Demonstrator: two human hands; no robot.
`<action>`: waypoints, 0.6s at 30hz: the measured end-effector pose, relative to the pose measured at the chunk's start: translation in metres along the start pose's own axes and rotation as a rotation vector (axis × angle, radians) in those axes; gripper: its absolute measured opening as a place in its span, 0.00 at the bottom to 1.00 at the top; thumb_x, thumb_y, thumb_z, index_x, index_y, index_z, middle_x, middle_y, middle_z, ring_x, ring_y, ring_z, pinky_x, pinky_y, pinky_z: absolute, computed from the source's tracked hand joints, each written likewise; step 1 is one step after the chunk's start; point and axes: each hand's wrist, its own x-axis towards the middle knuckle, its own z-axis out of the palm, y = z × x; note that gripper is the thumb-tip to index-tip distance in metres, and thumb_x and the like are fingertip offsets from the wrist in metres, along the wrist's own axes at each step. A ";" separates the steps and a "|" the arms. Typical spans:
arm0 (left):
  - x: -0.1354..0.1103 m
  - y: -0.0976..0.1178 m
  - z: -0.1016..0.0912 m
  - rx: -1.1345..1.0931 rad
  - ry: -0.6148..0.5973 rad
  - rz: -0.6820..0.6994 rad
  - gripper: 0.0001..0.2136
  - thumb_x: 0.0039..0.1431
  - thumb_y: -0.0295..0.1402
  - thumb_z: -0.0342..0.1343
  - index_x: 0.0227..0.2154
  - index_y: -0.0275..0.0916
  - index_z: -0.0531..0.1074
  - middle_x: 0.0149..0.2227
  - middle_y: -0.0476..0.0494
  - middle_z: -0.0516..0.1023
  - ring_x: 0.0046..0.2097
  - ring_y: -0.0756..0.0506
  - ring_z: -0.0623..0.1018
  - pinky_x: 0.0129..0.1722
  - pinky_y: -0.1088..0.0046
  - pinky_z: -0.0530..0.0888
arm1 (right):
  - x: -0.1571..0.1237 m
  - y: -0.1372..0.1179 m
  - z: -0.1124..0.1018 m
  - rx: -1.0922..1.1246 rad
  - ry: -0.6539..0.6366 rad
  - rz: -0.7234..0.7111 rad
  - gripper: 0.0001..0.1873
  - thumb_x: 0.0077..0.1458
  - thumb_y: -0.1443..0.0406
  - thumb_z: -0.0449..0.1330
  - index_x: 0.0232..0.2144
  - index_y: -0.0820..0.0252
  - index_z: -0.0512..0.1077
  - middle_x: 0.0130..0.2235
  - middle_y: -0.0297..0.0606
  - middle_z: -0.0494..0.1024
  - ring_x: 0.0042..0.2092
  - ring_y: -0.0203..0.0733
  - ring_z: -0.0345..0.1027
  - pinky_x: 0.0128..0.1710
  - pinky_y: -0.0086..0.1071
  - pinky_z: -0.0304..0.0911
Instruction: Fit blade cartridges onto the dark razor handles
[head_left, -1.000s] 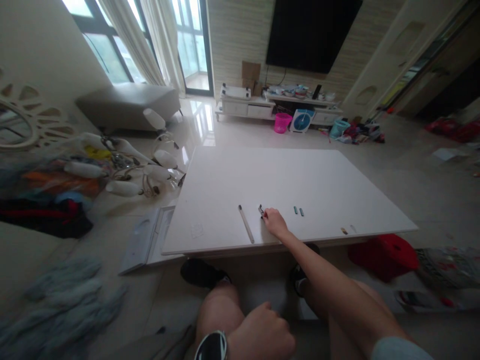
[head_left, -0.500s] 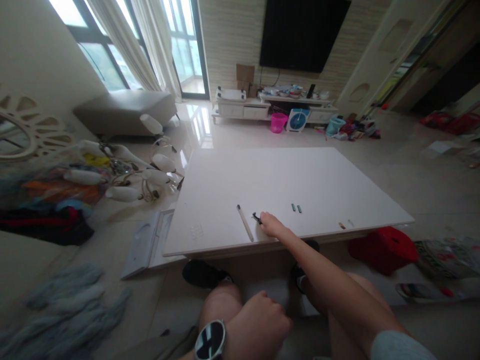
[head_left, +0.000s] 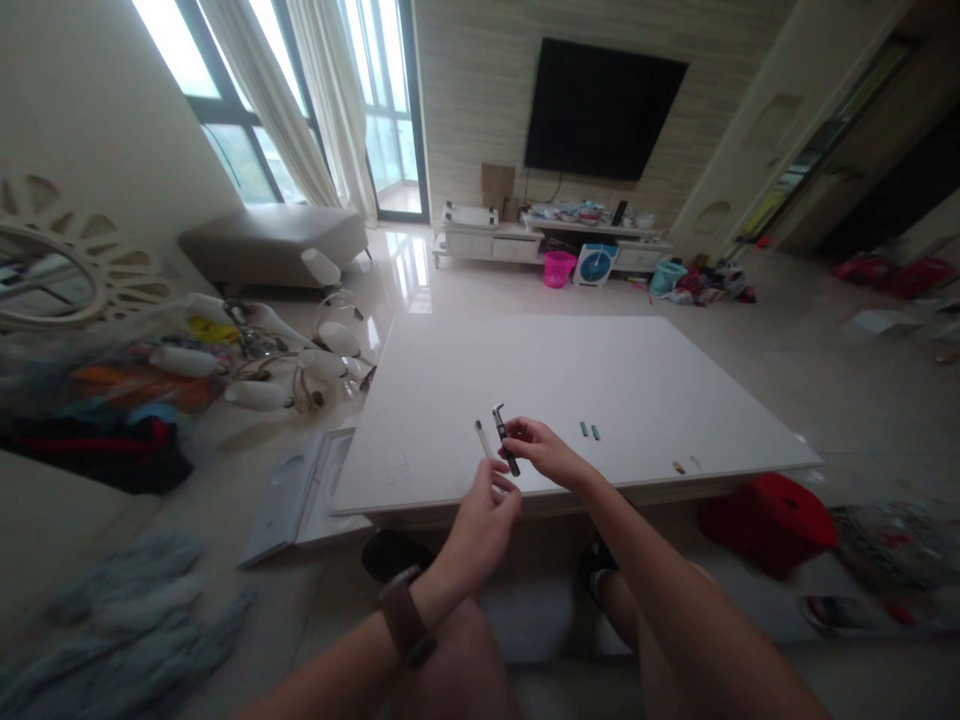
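Note:
My right hand (head_left: 546, 452) is raised above the near edge of the white table (head_left: 570, 380) and pinches a small dark clip-like piece (head_left: 504, 439). Just below and to its left, my left hand (head_left: 480, 525) is lifted with its fingers curled close to that piece; I cannot see anything in it. A thin pale rod (head_left: 482, 438) lies on the table right behind my left hand's fingertips. Two small teal pieces (head_left: 589, 431) lie on the table to the right of my right hand.
A white lamp fixture with several glass shades (head_left: 285, 350) lies on the floor to the left. A flat grey tray (head_left: 296, 490) leans at the table's left corner. A red stool (head_left: 772, 510) stands at the right. A TV stand (head_left: 525, 225) is far behind.
My right hand lifted the dark piece off the table and drew it toward me. My left hand rose from my knee up to meet it. The view tilted slightly.

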 end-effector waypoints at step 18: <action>0.022 0.018 -0.025 -0.411 0.312 -0.042 0.20 0.43 0.46 0.70 0.36 0.37 0.78 0.36 0.44 0.79 0.34 0.49 0.74 0.34 0.74 0.65 | -0.028 -0.026 0.047 0.507 0.195 -0.019 0.14 0.42 0.58 0.75 0.29 0.61 0.81 0.31 0.41 0.83 0.35 0.46 0.78 0.41 0.42 0.72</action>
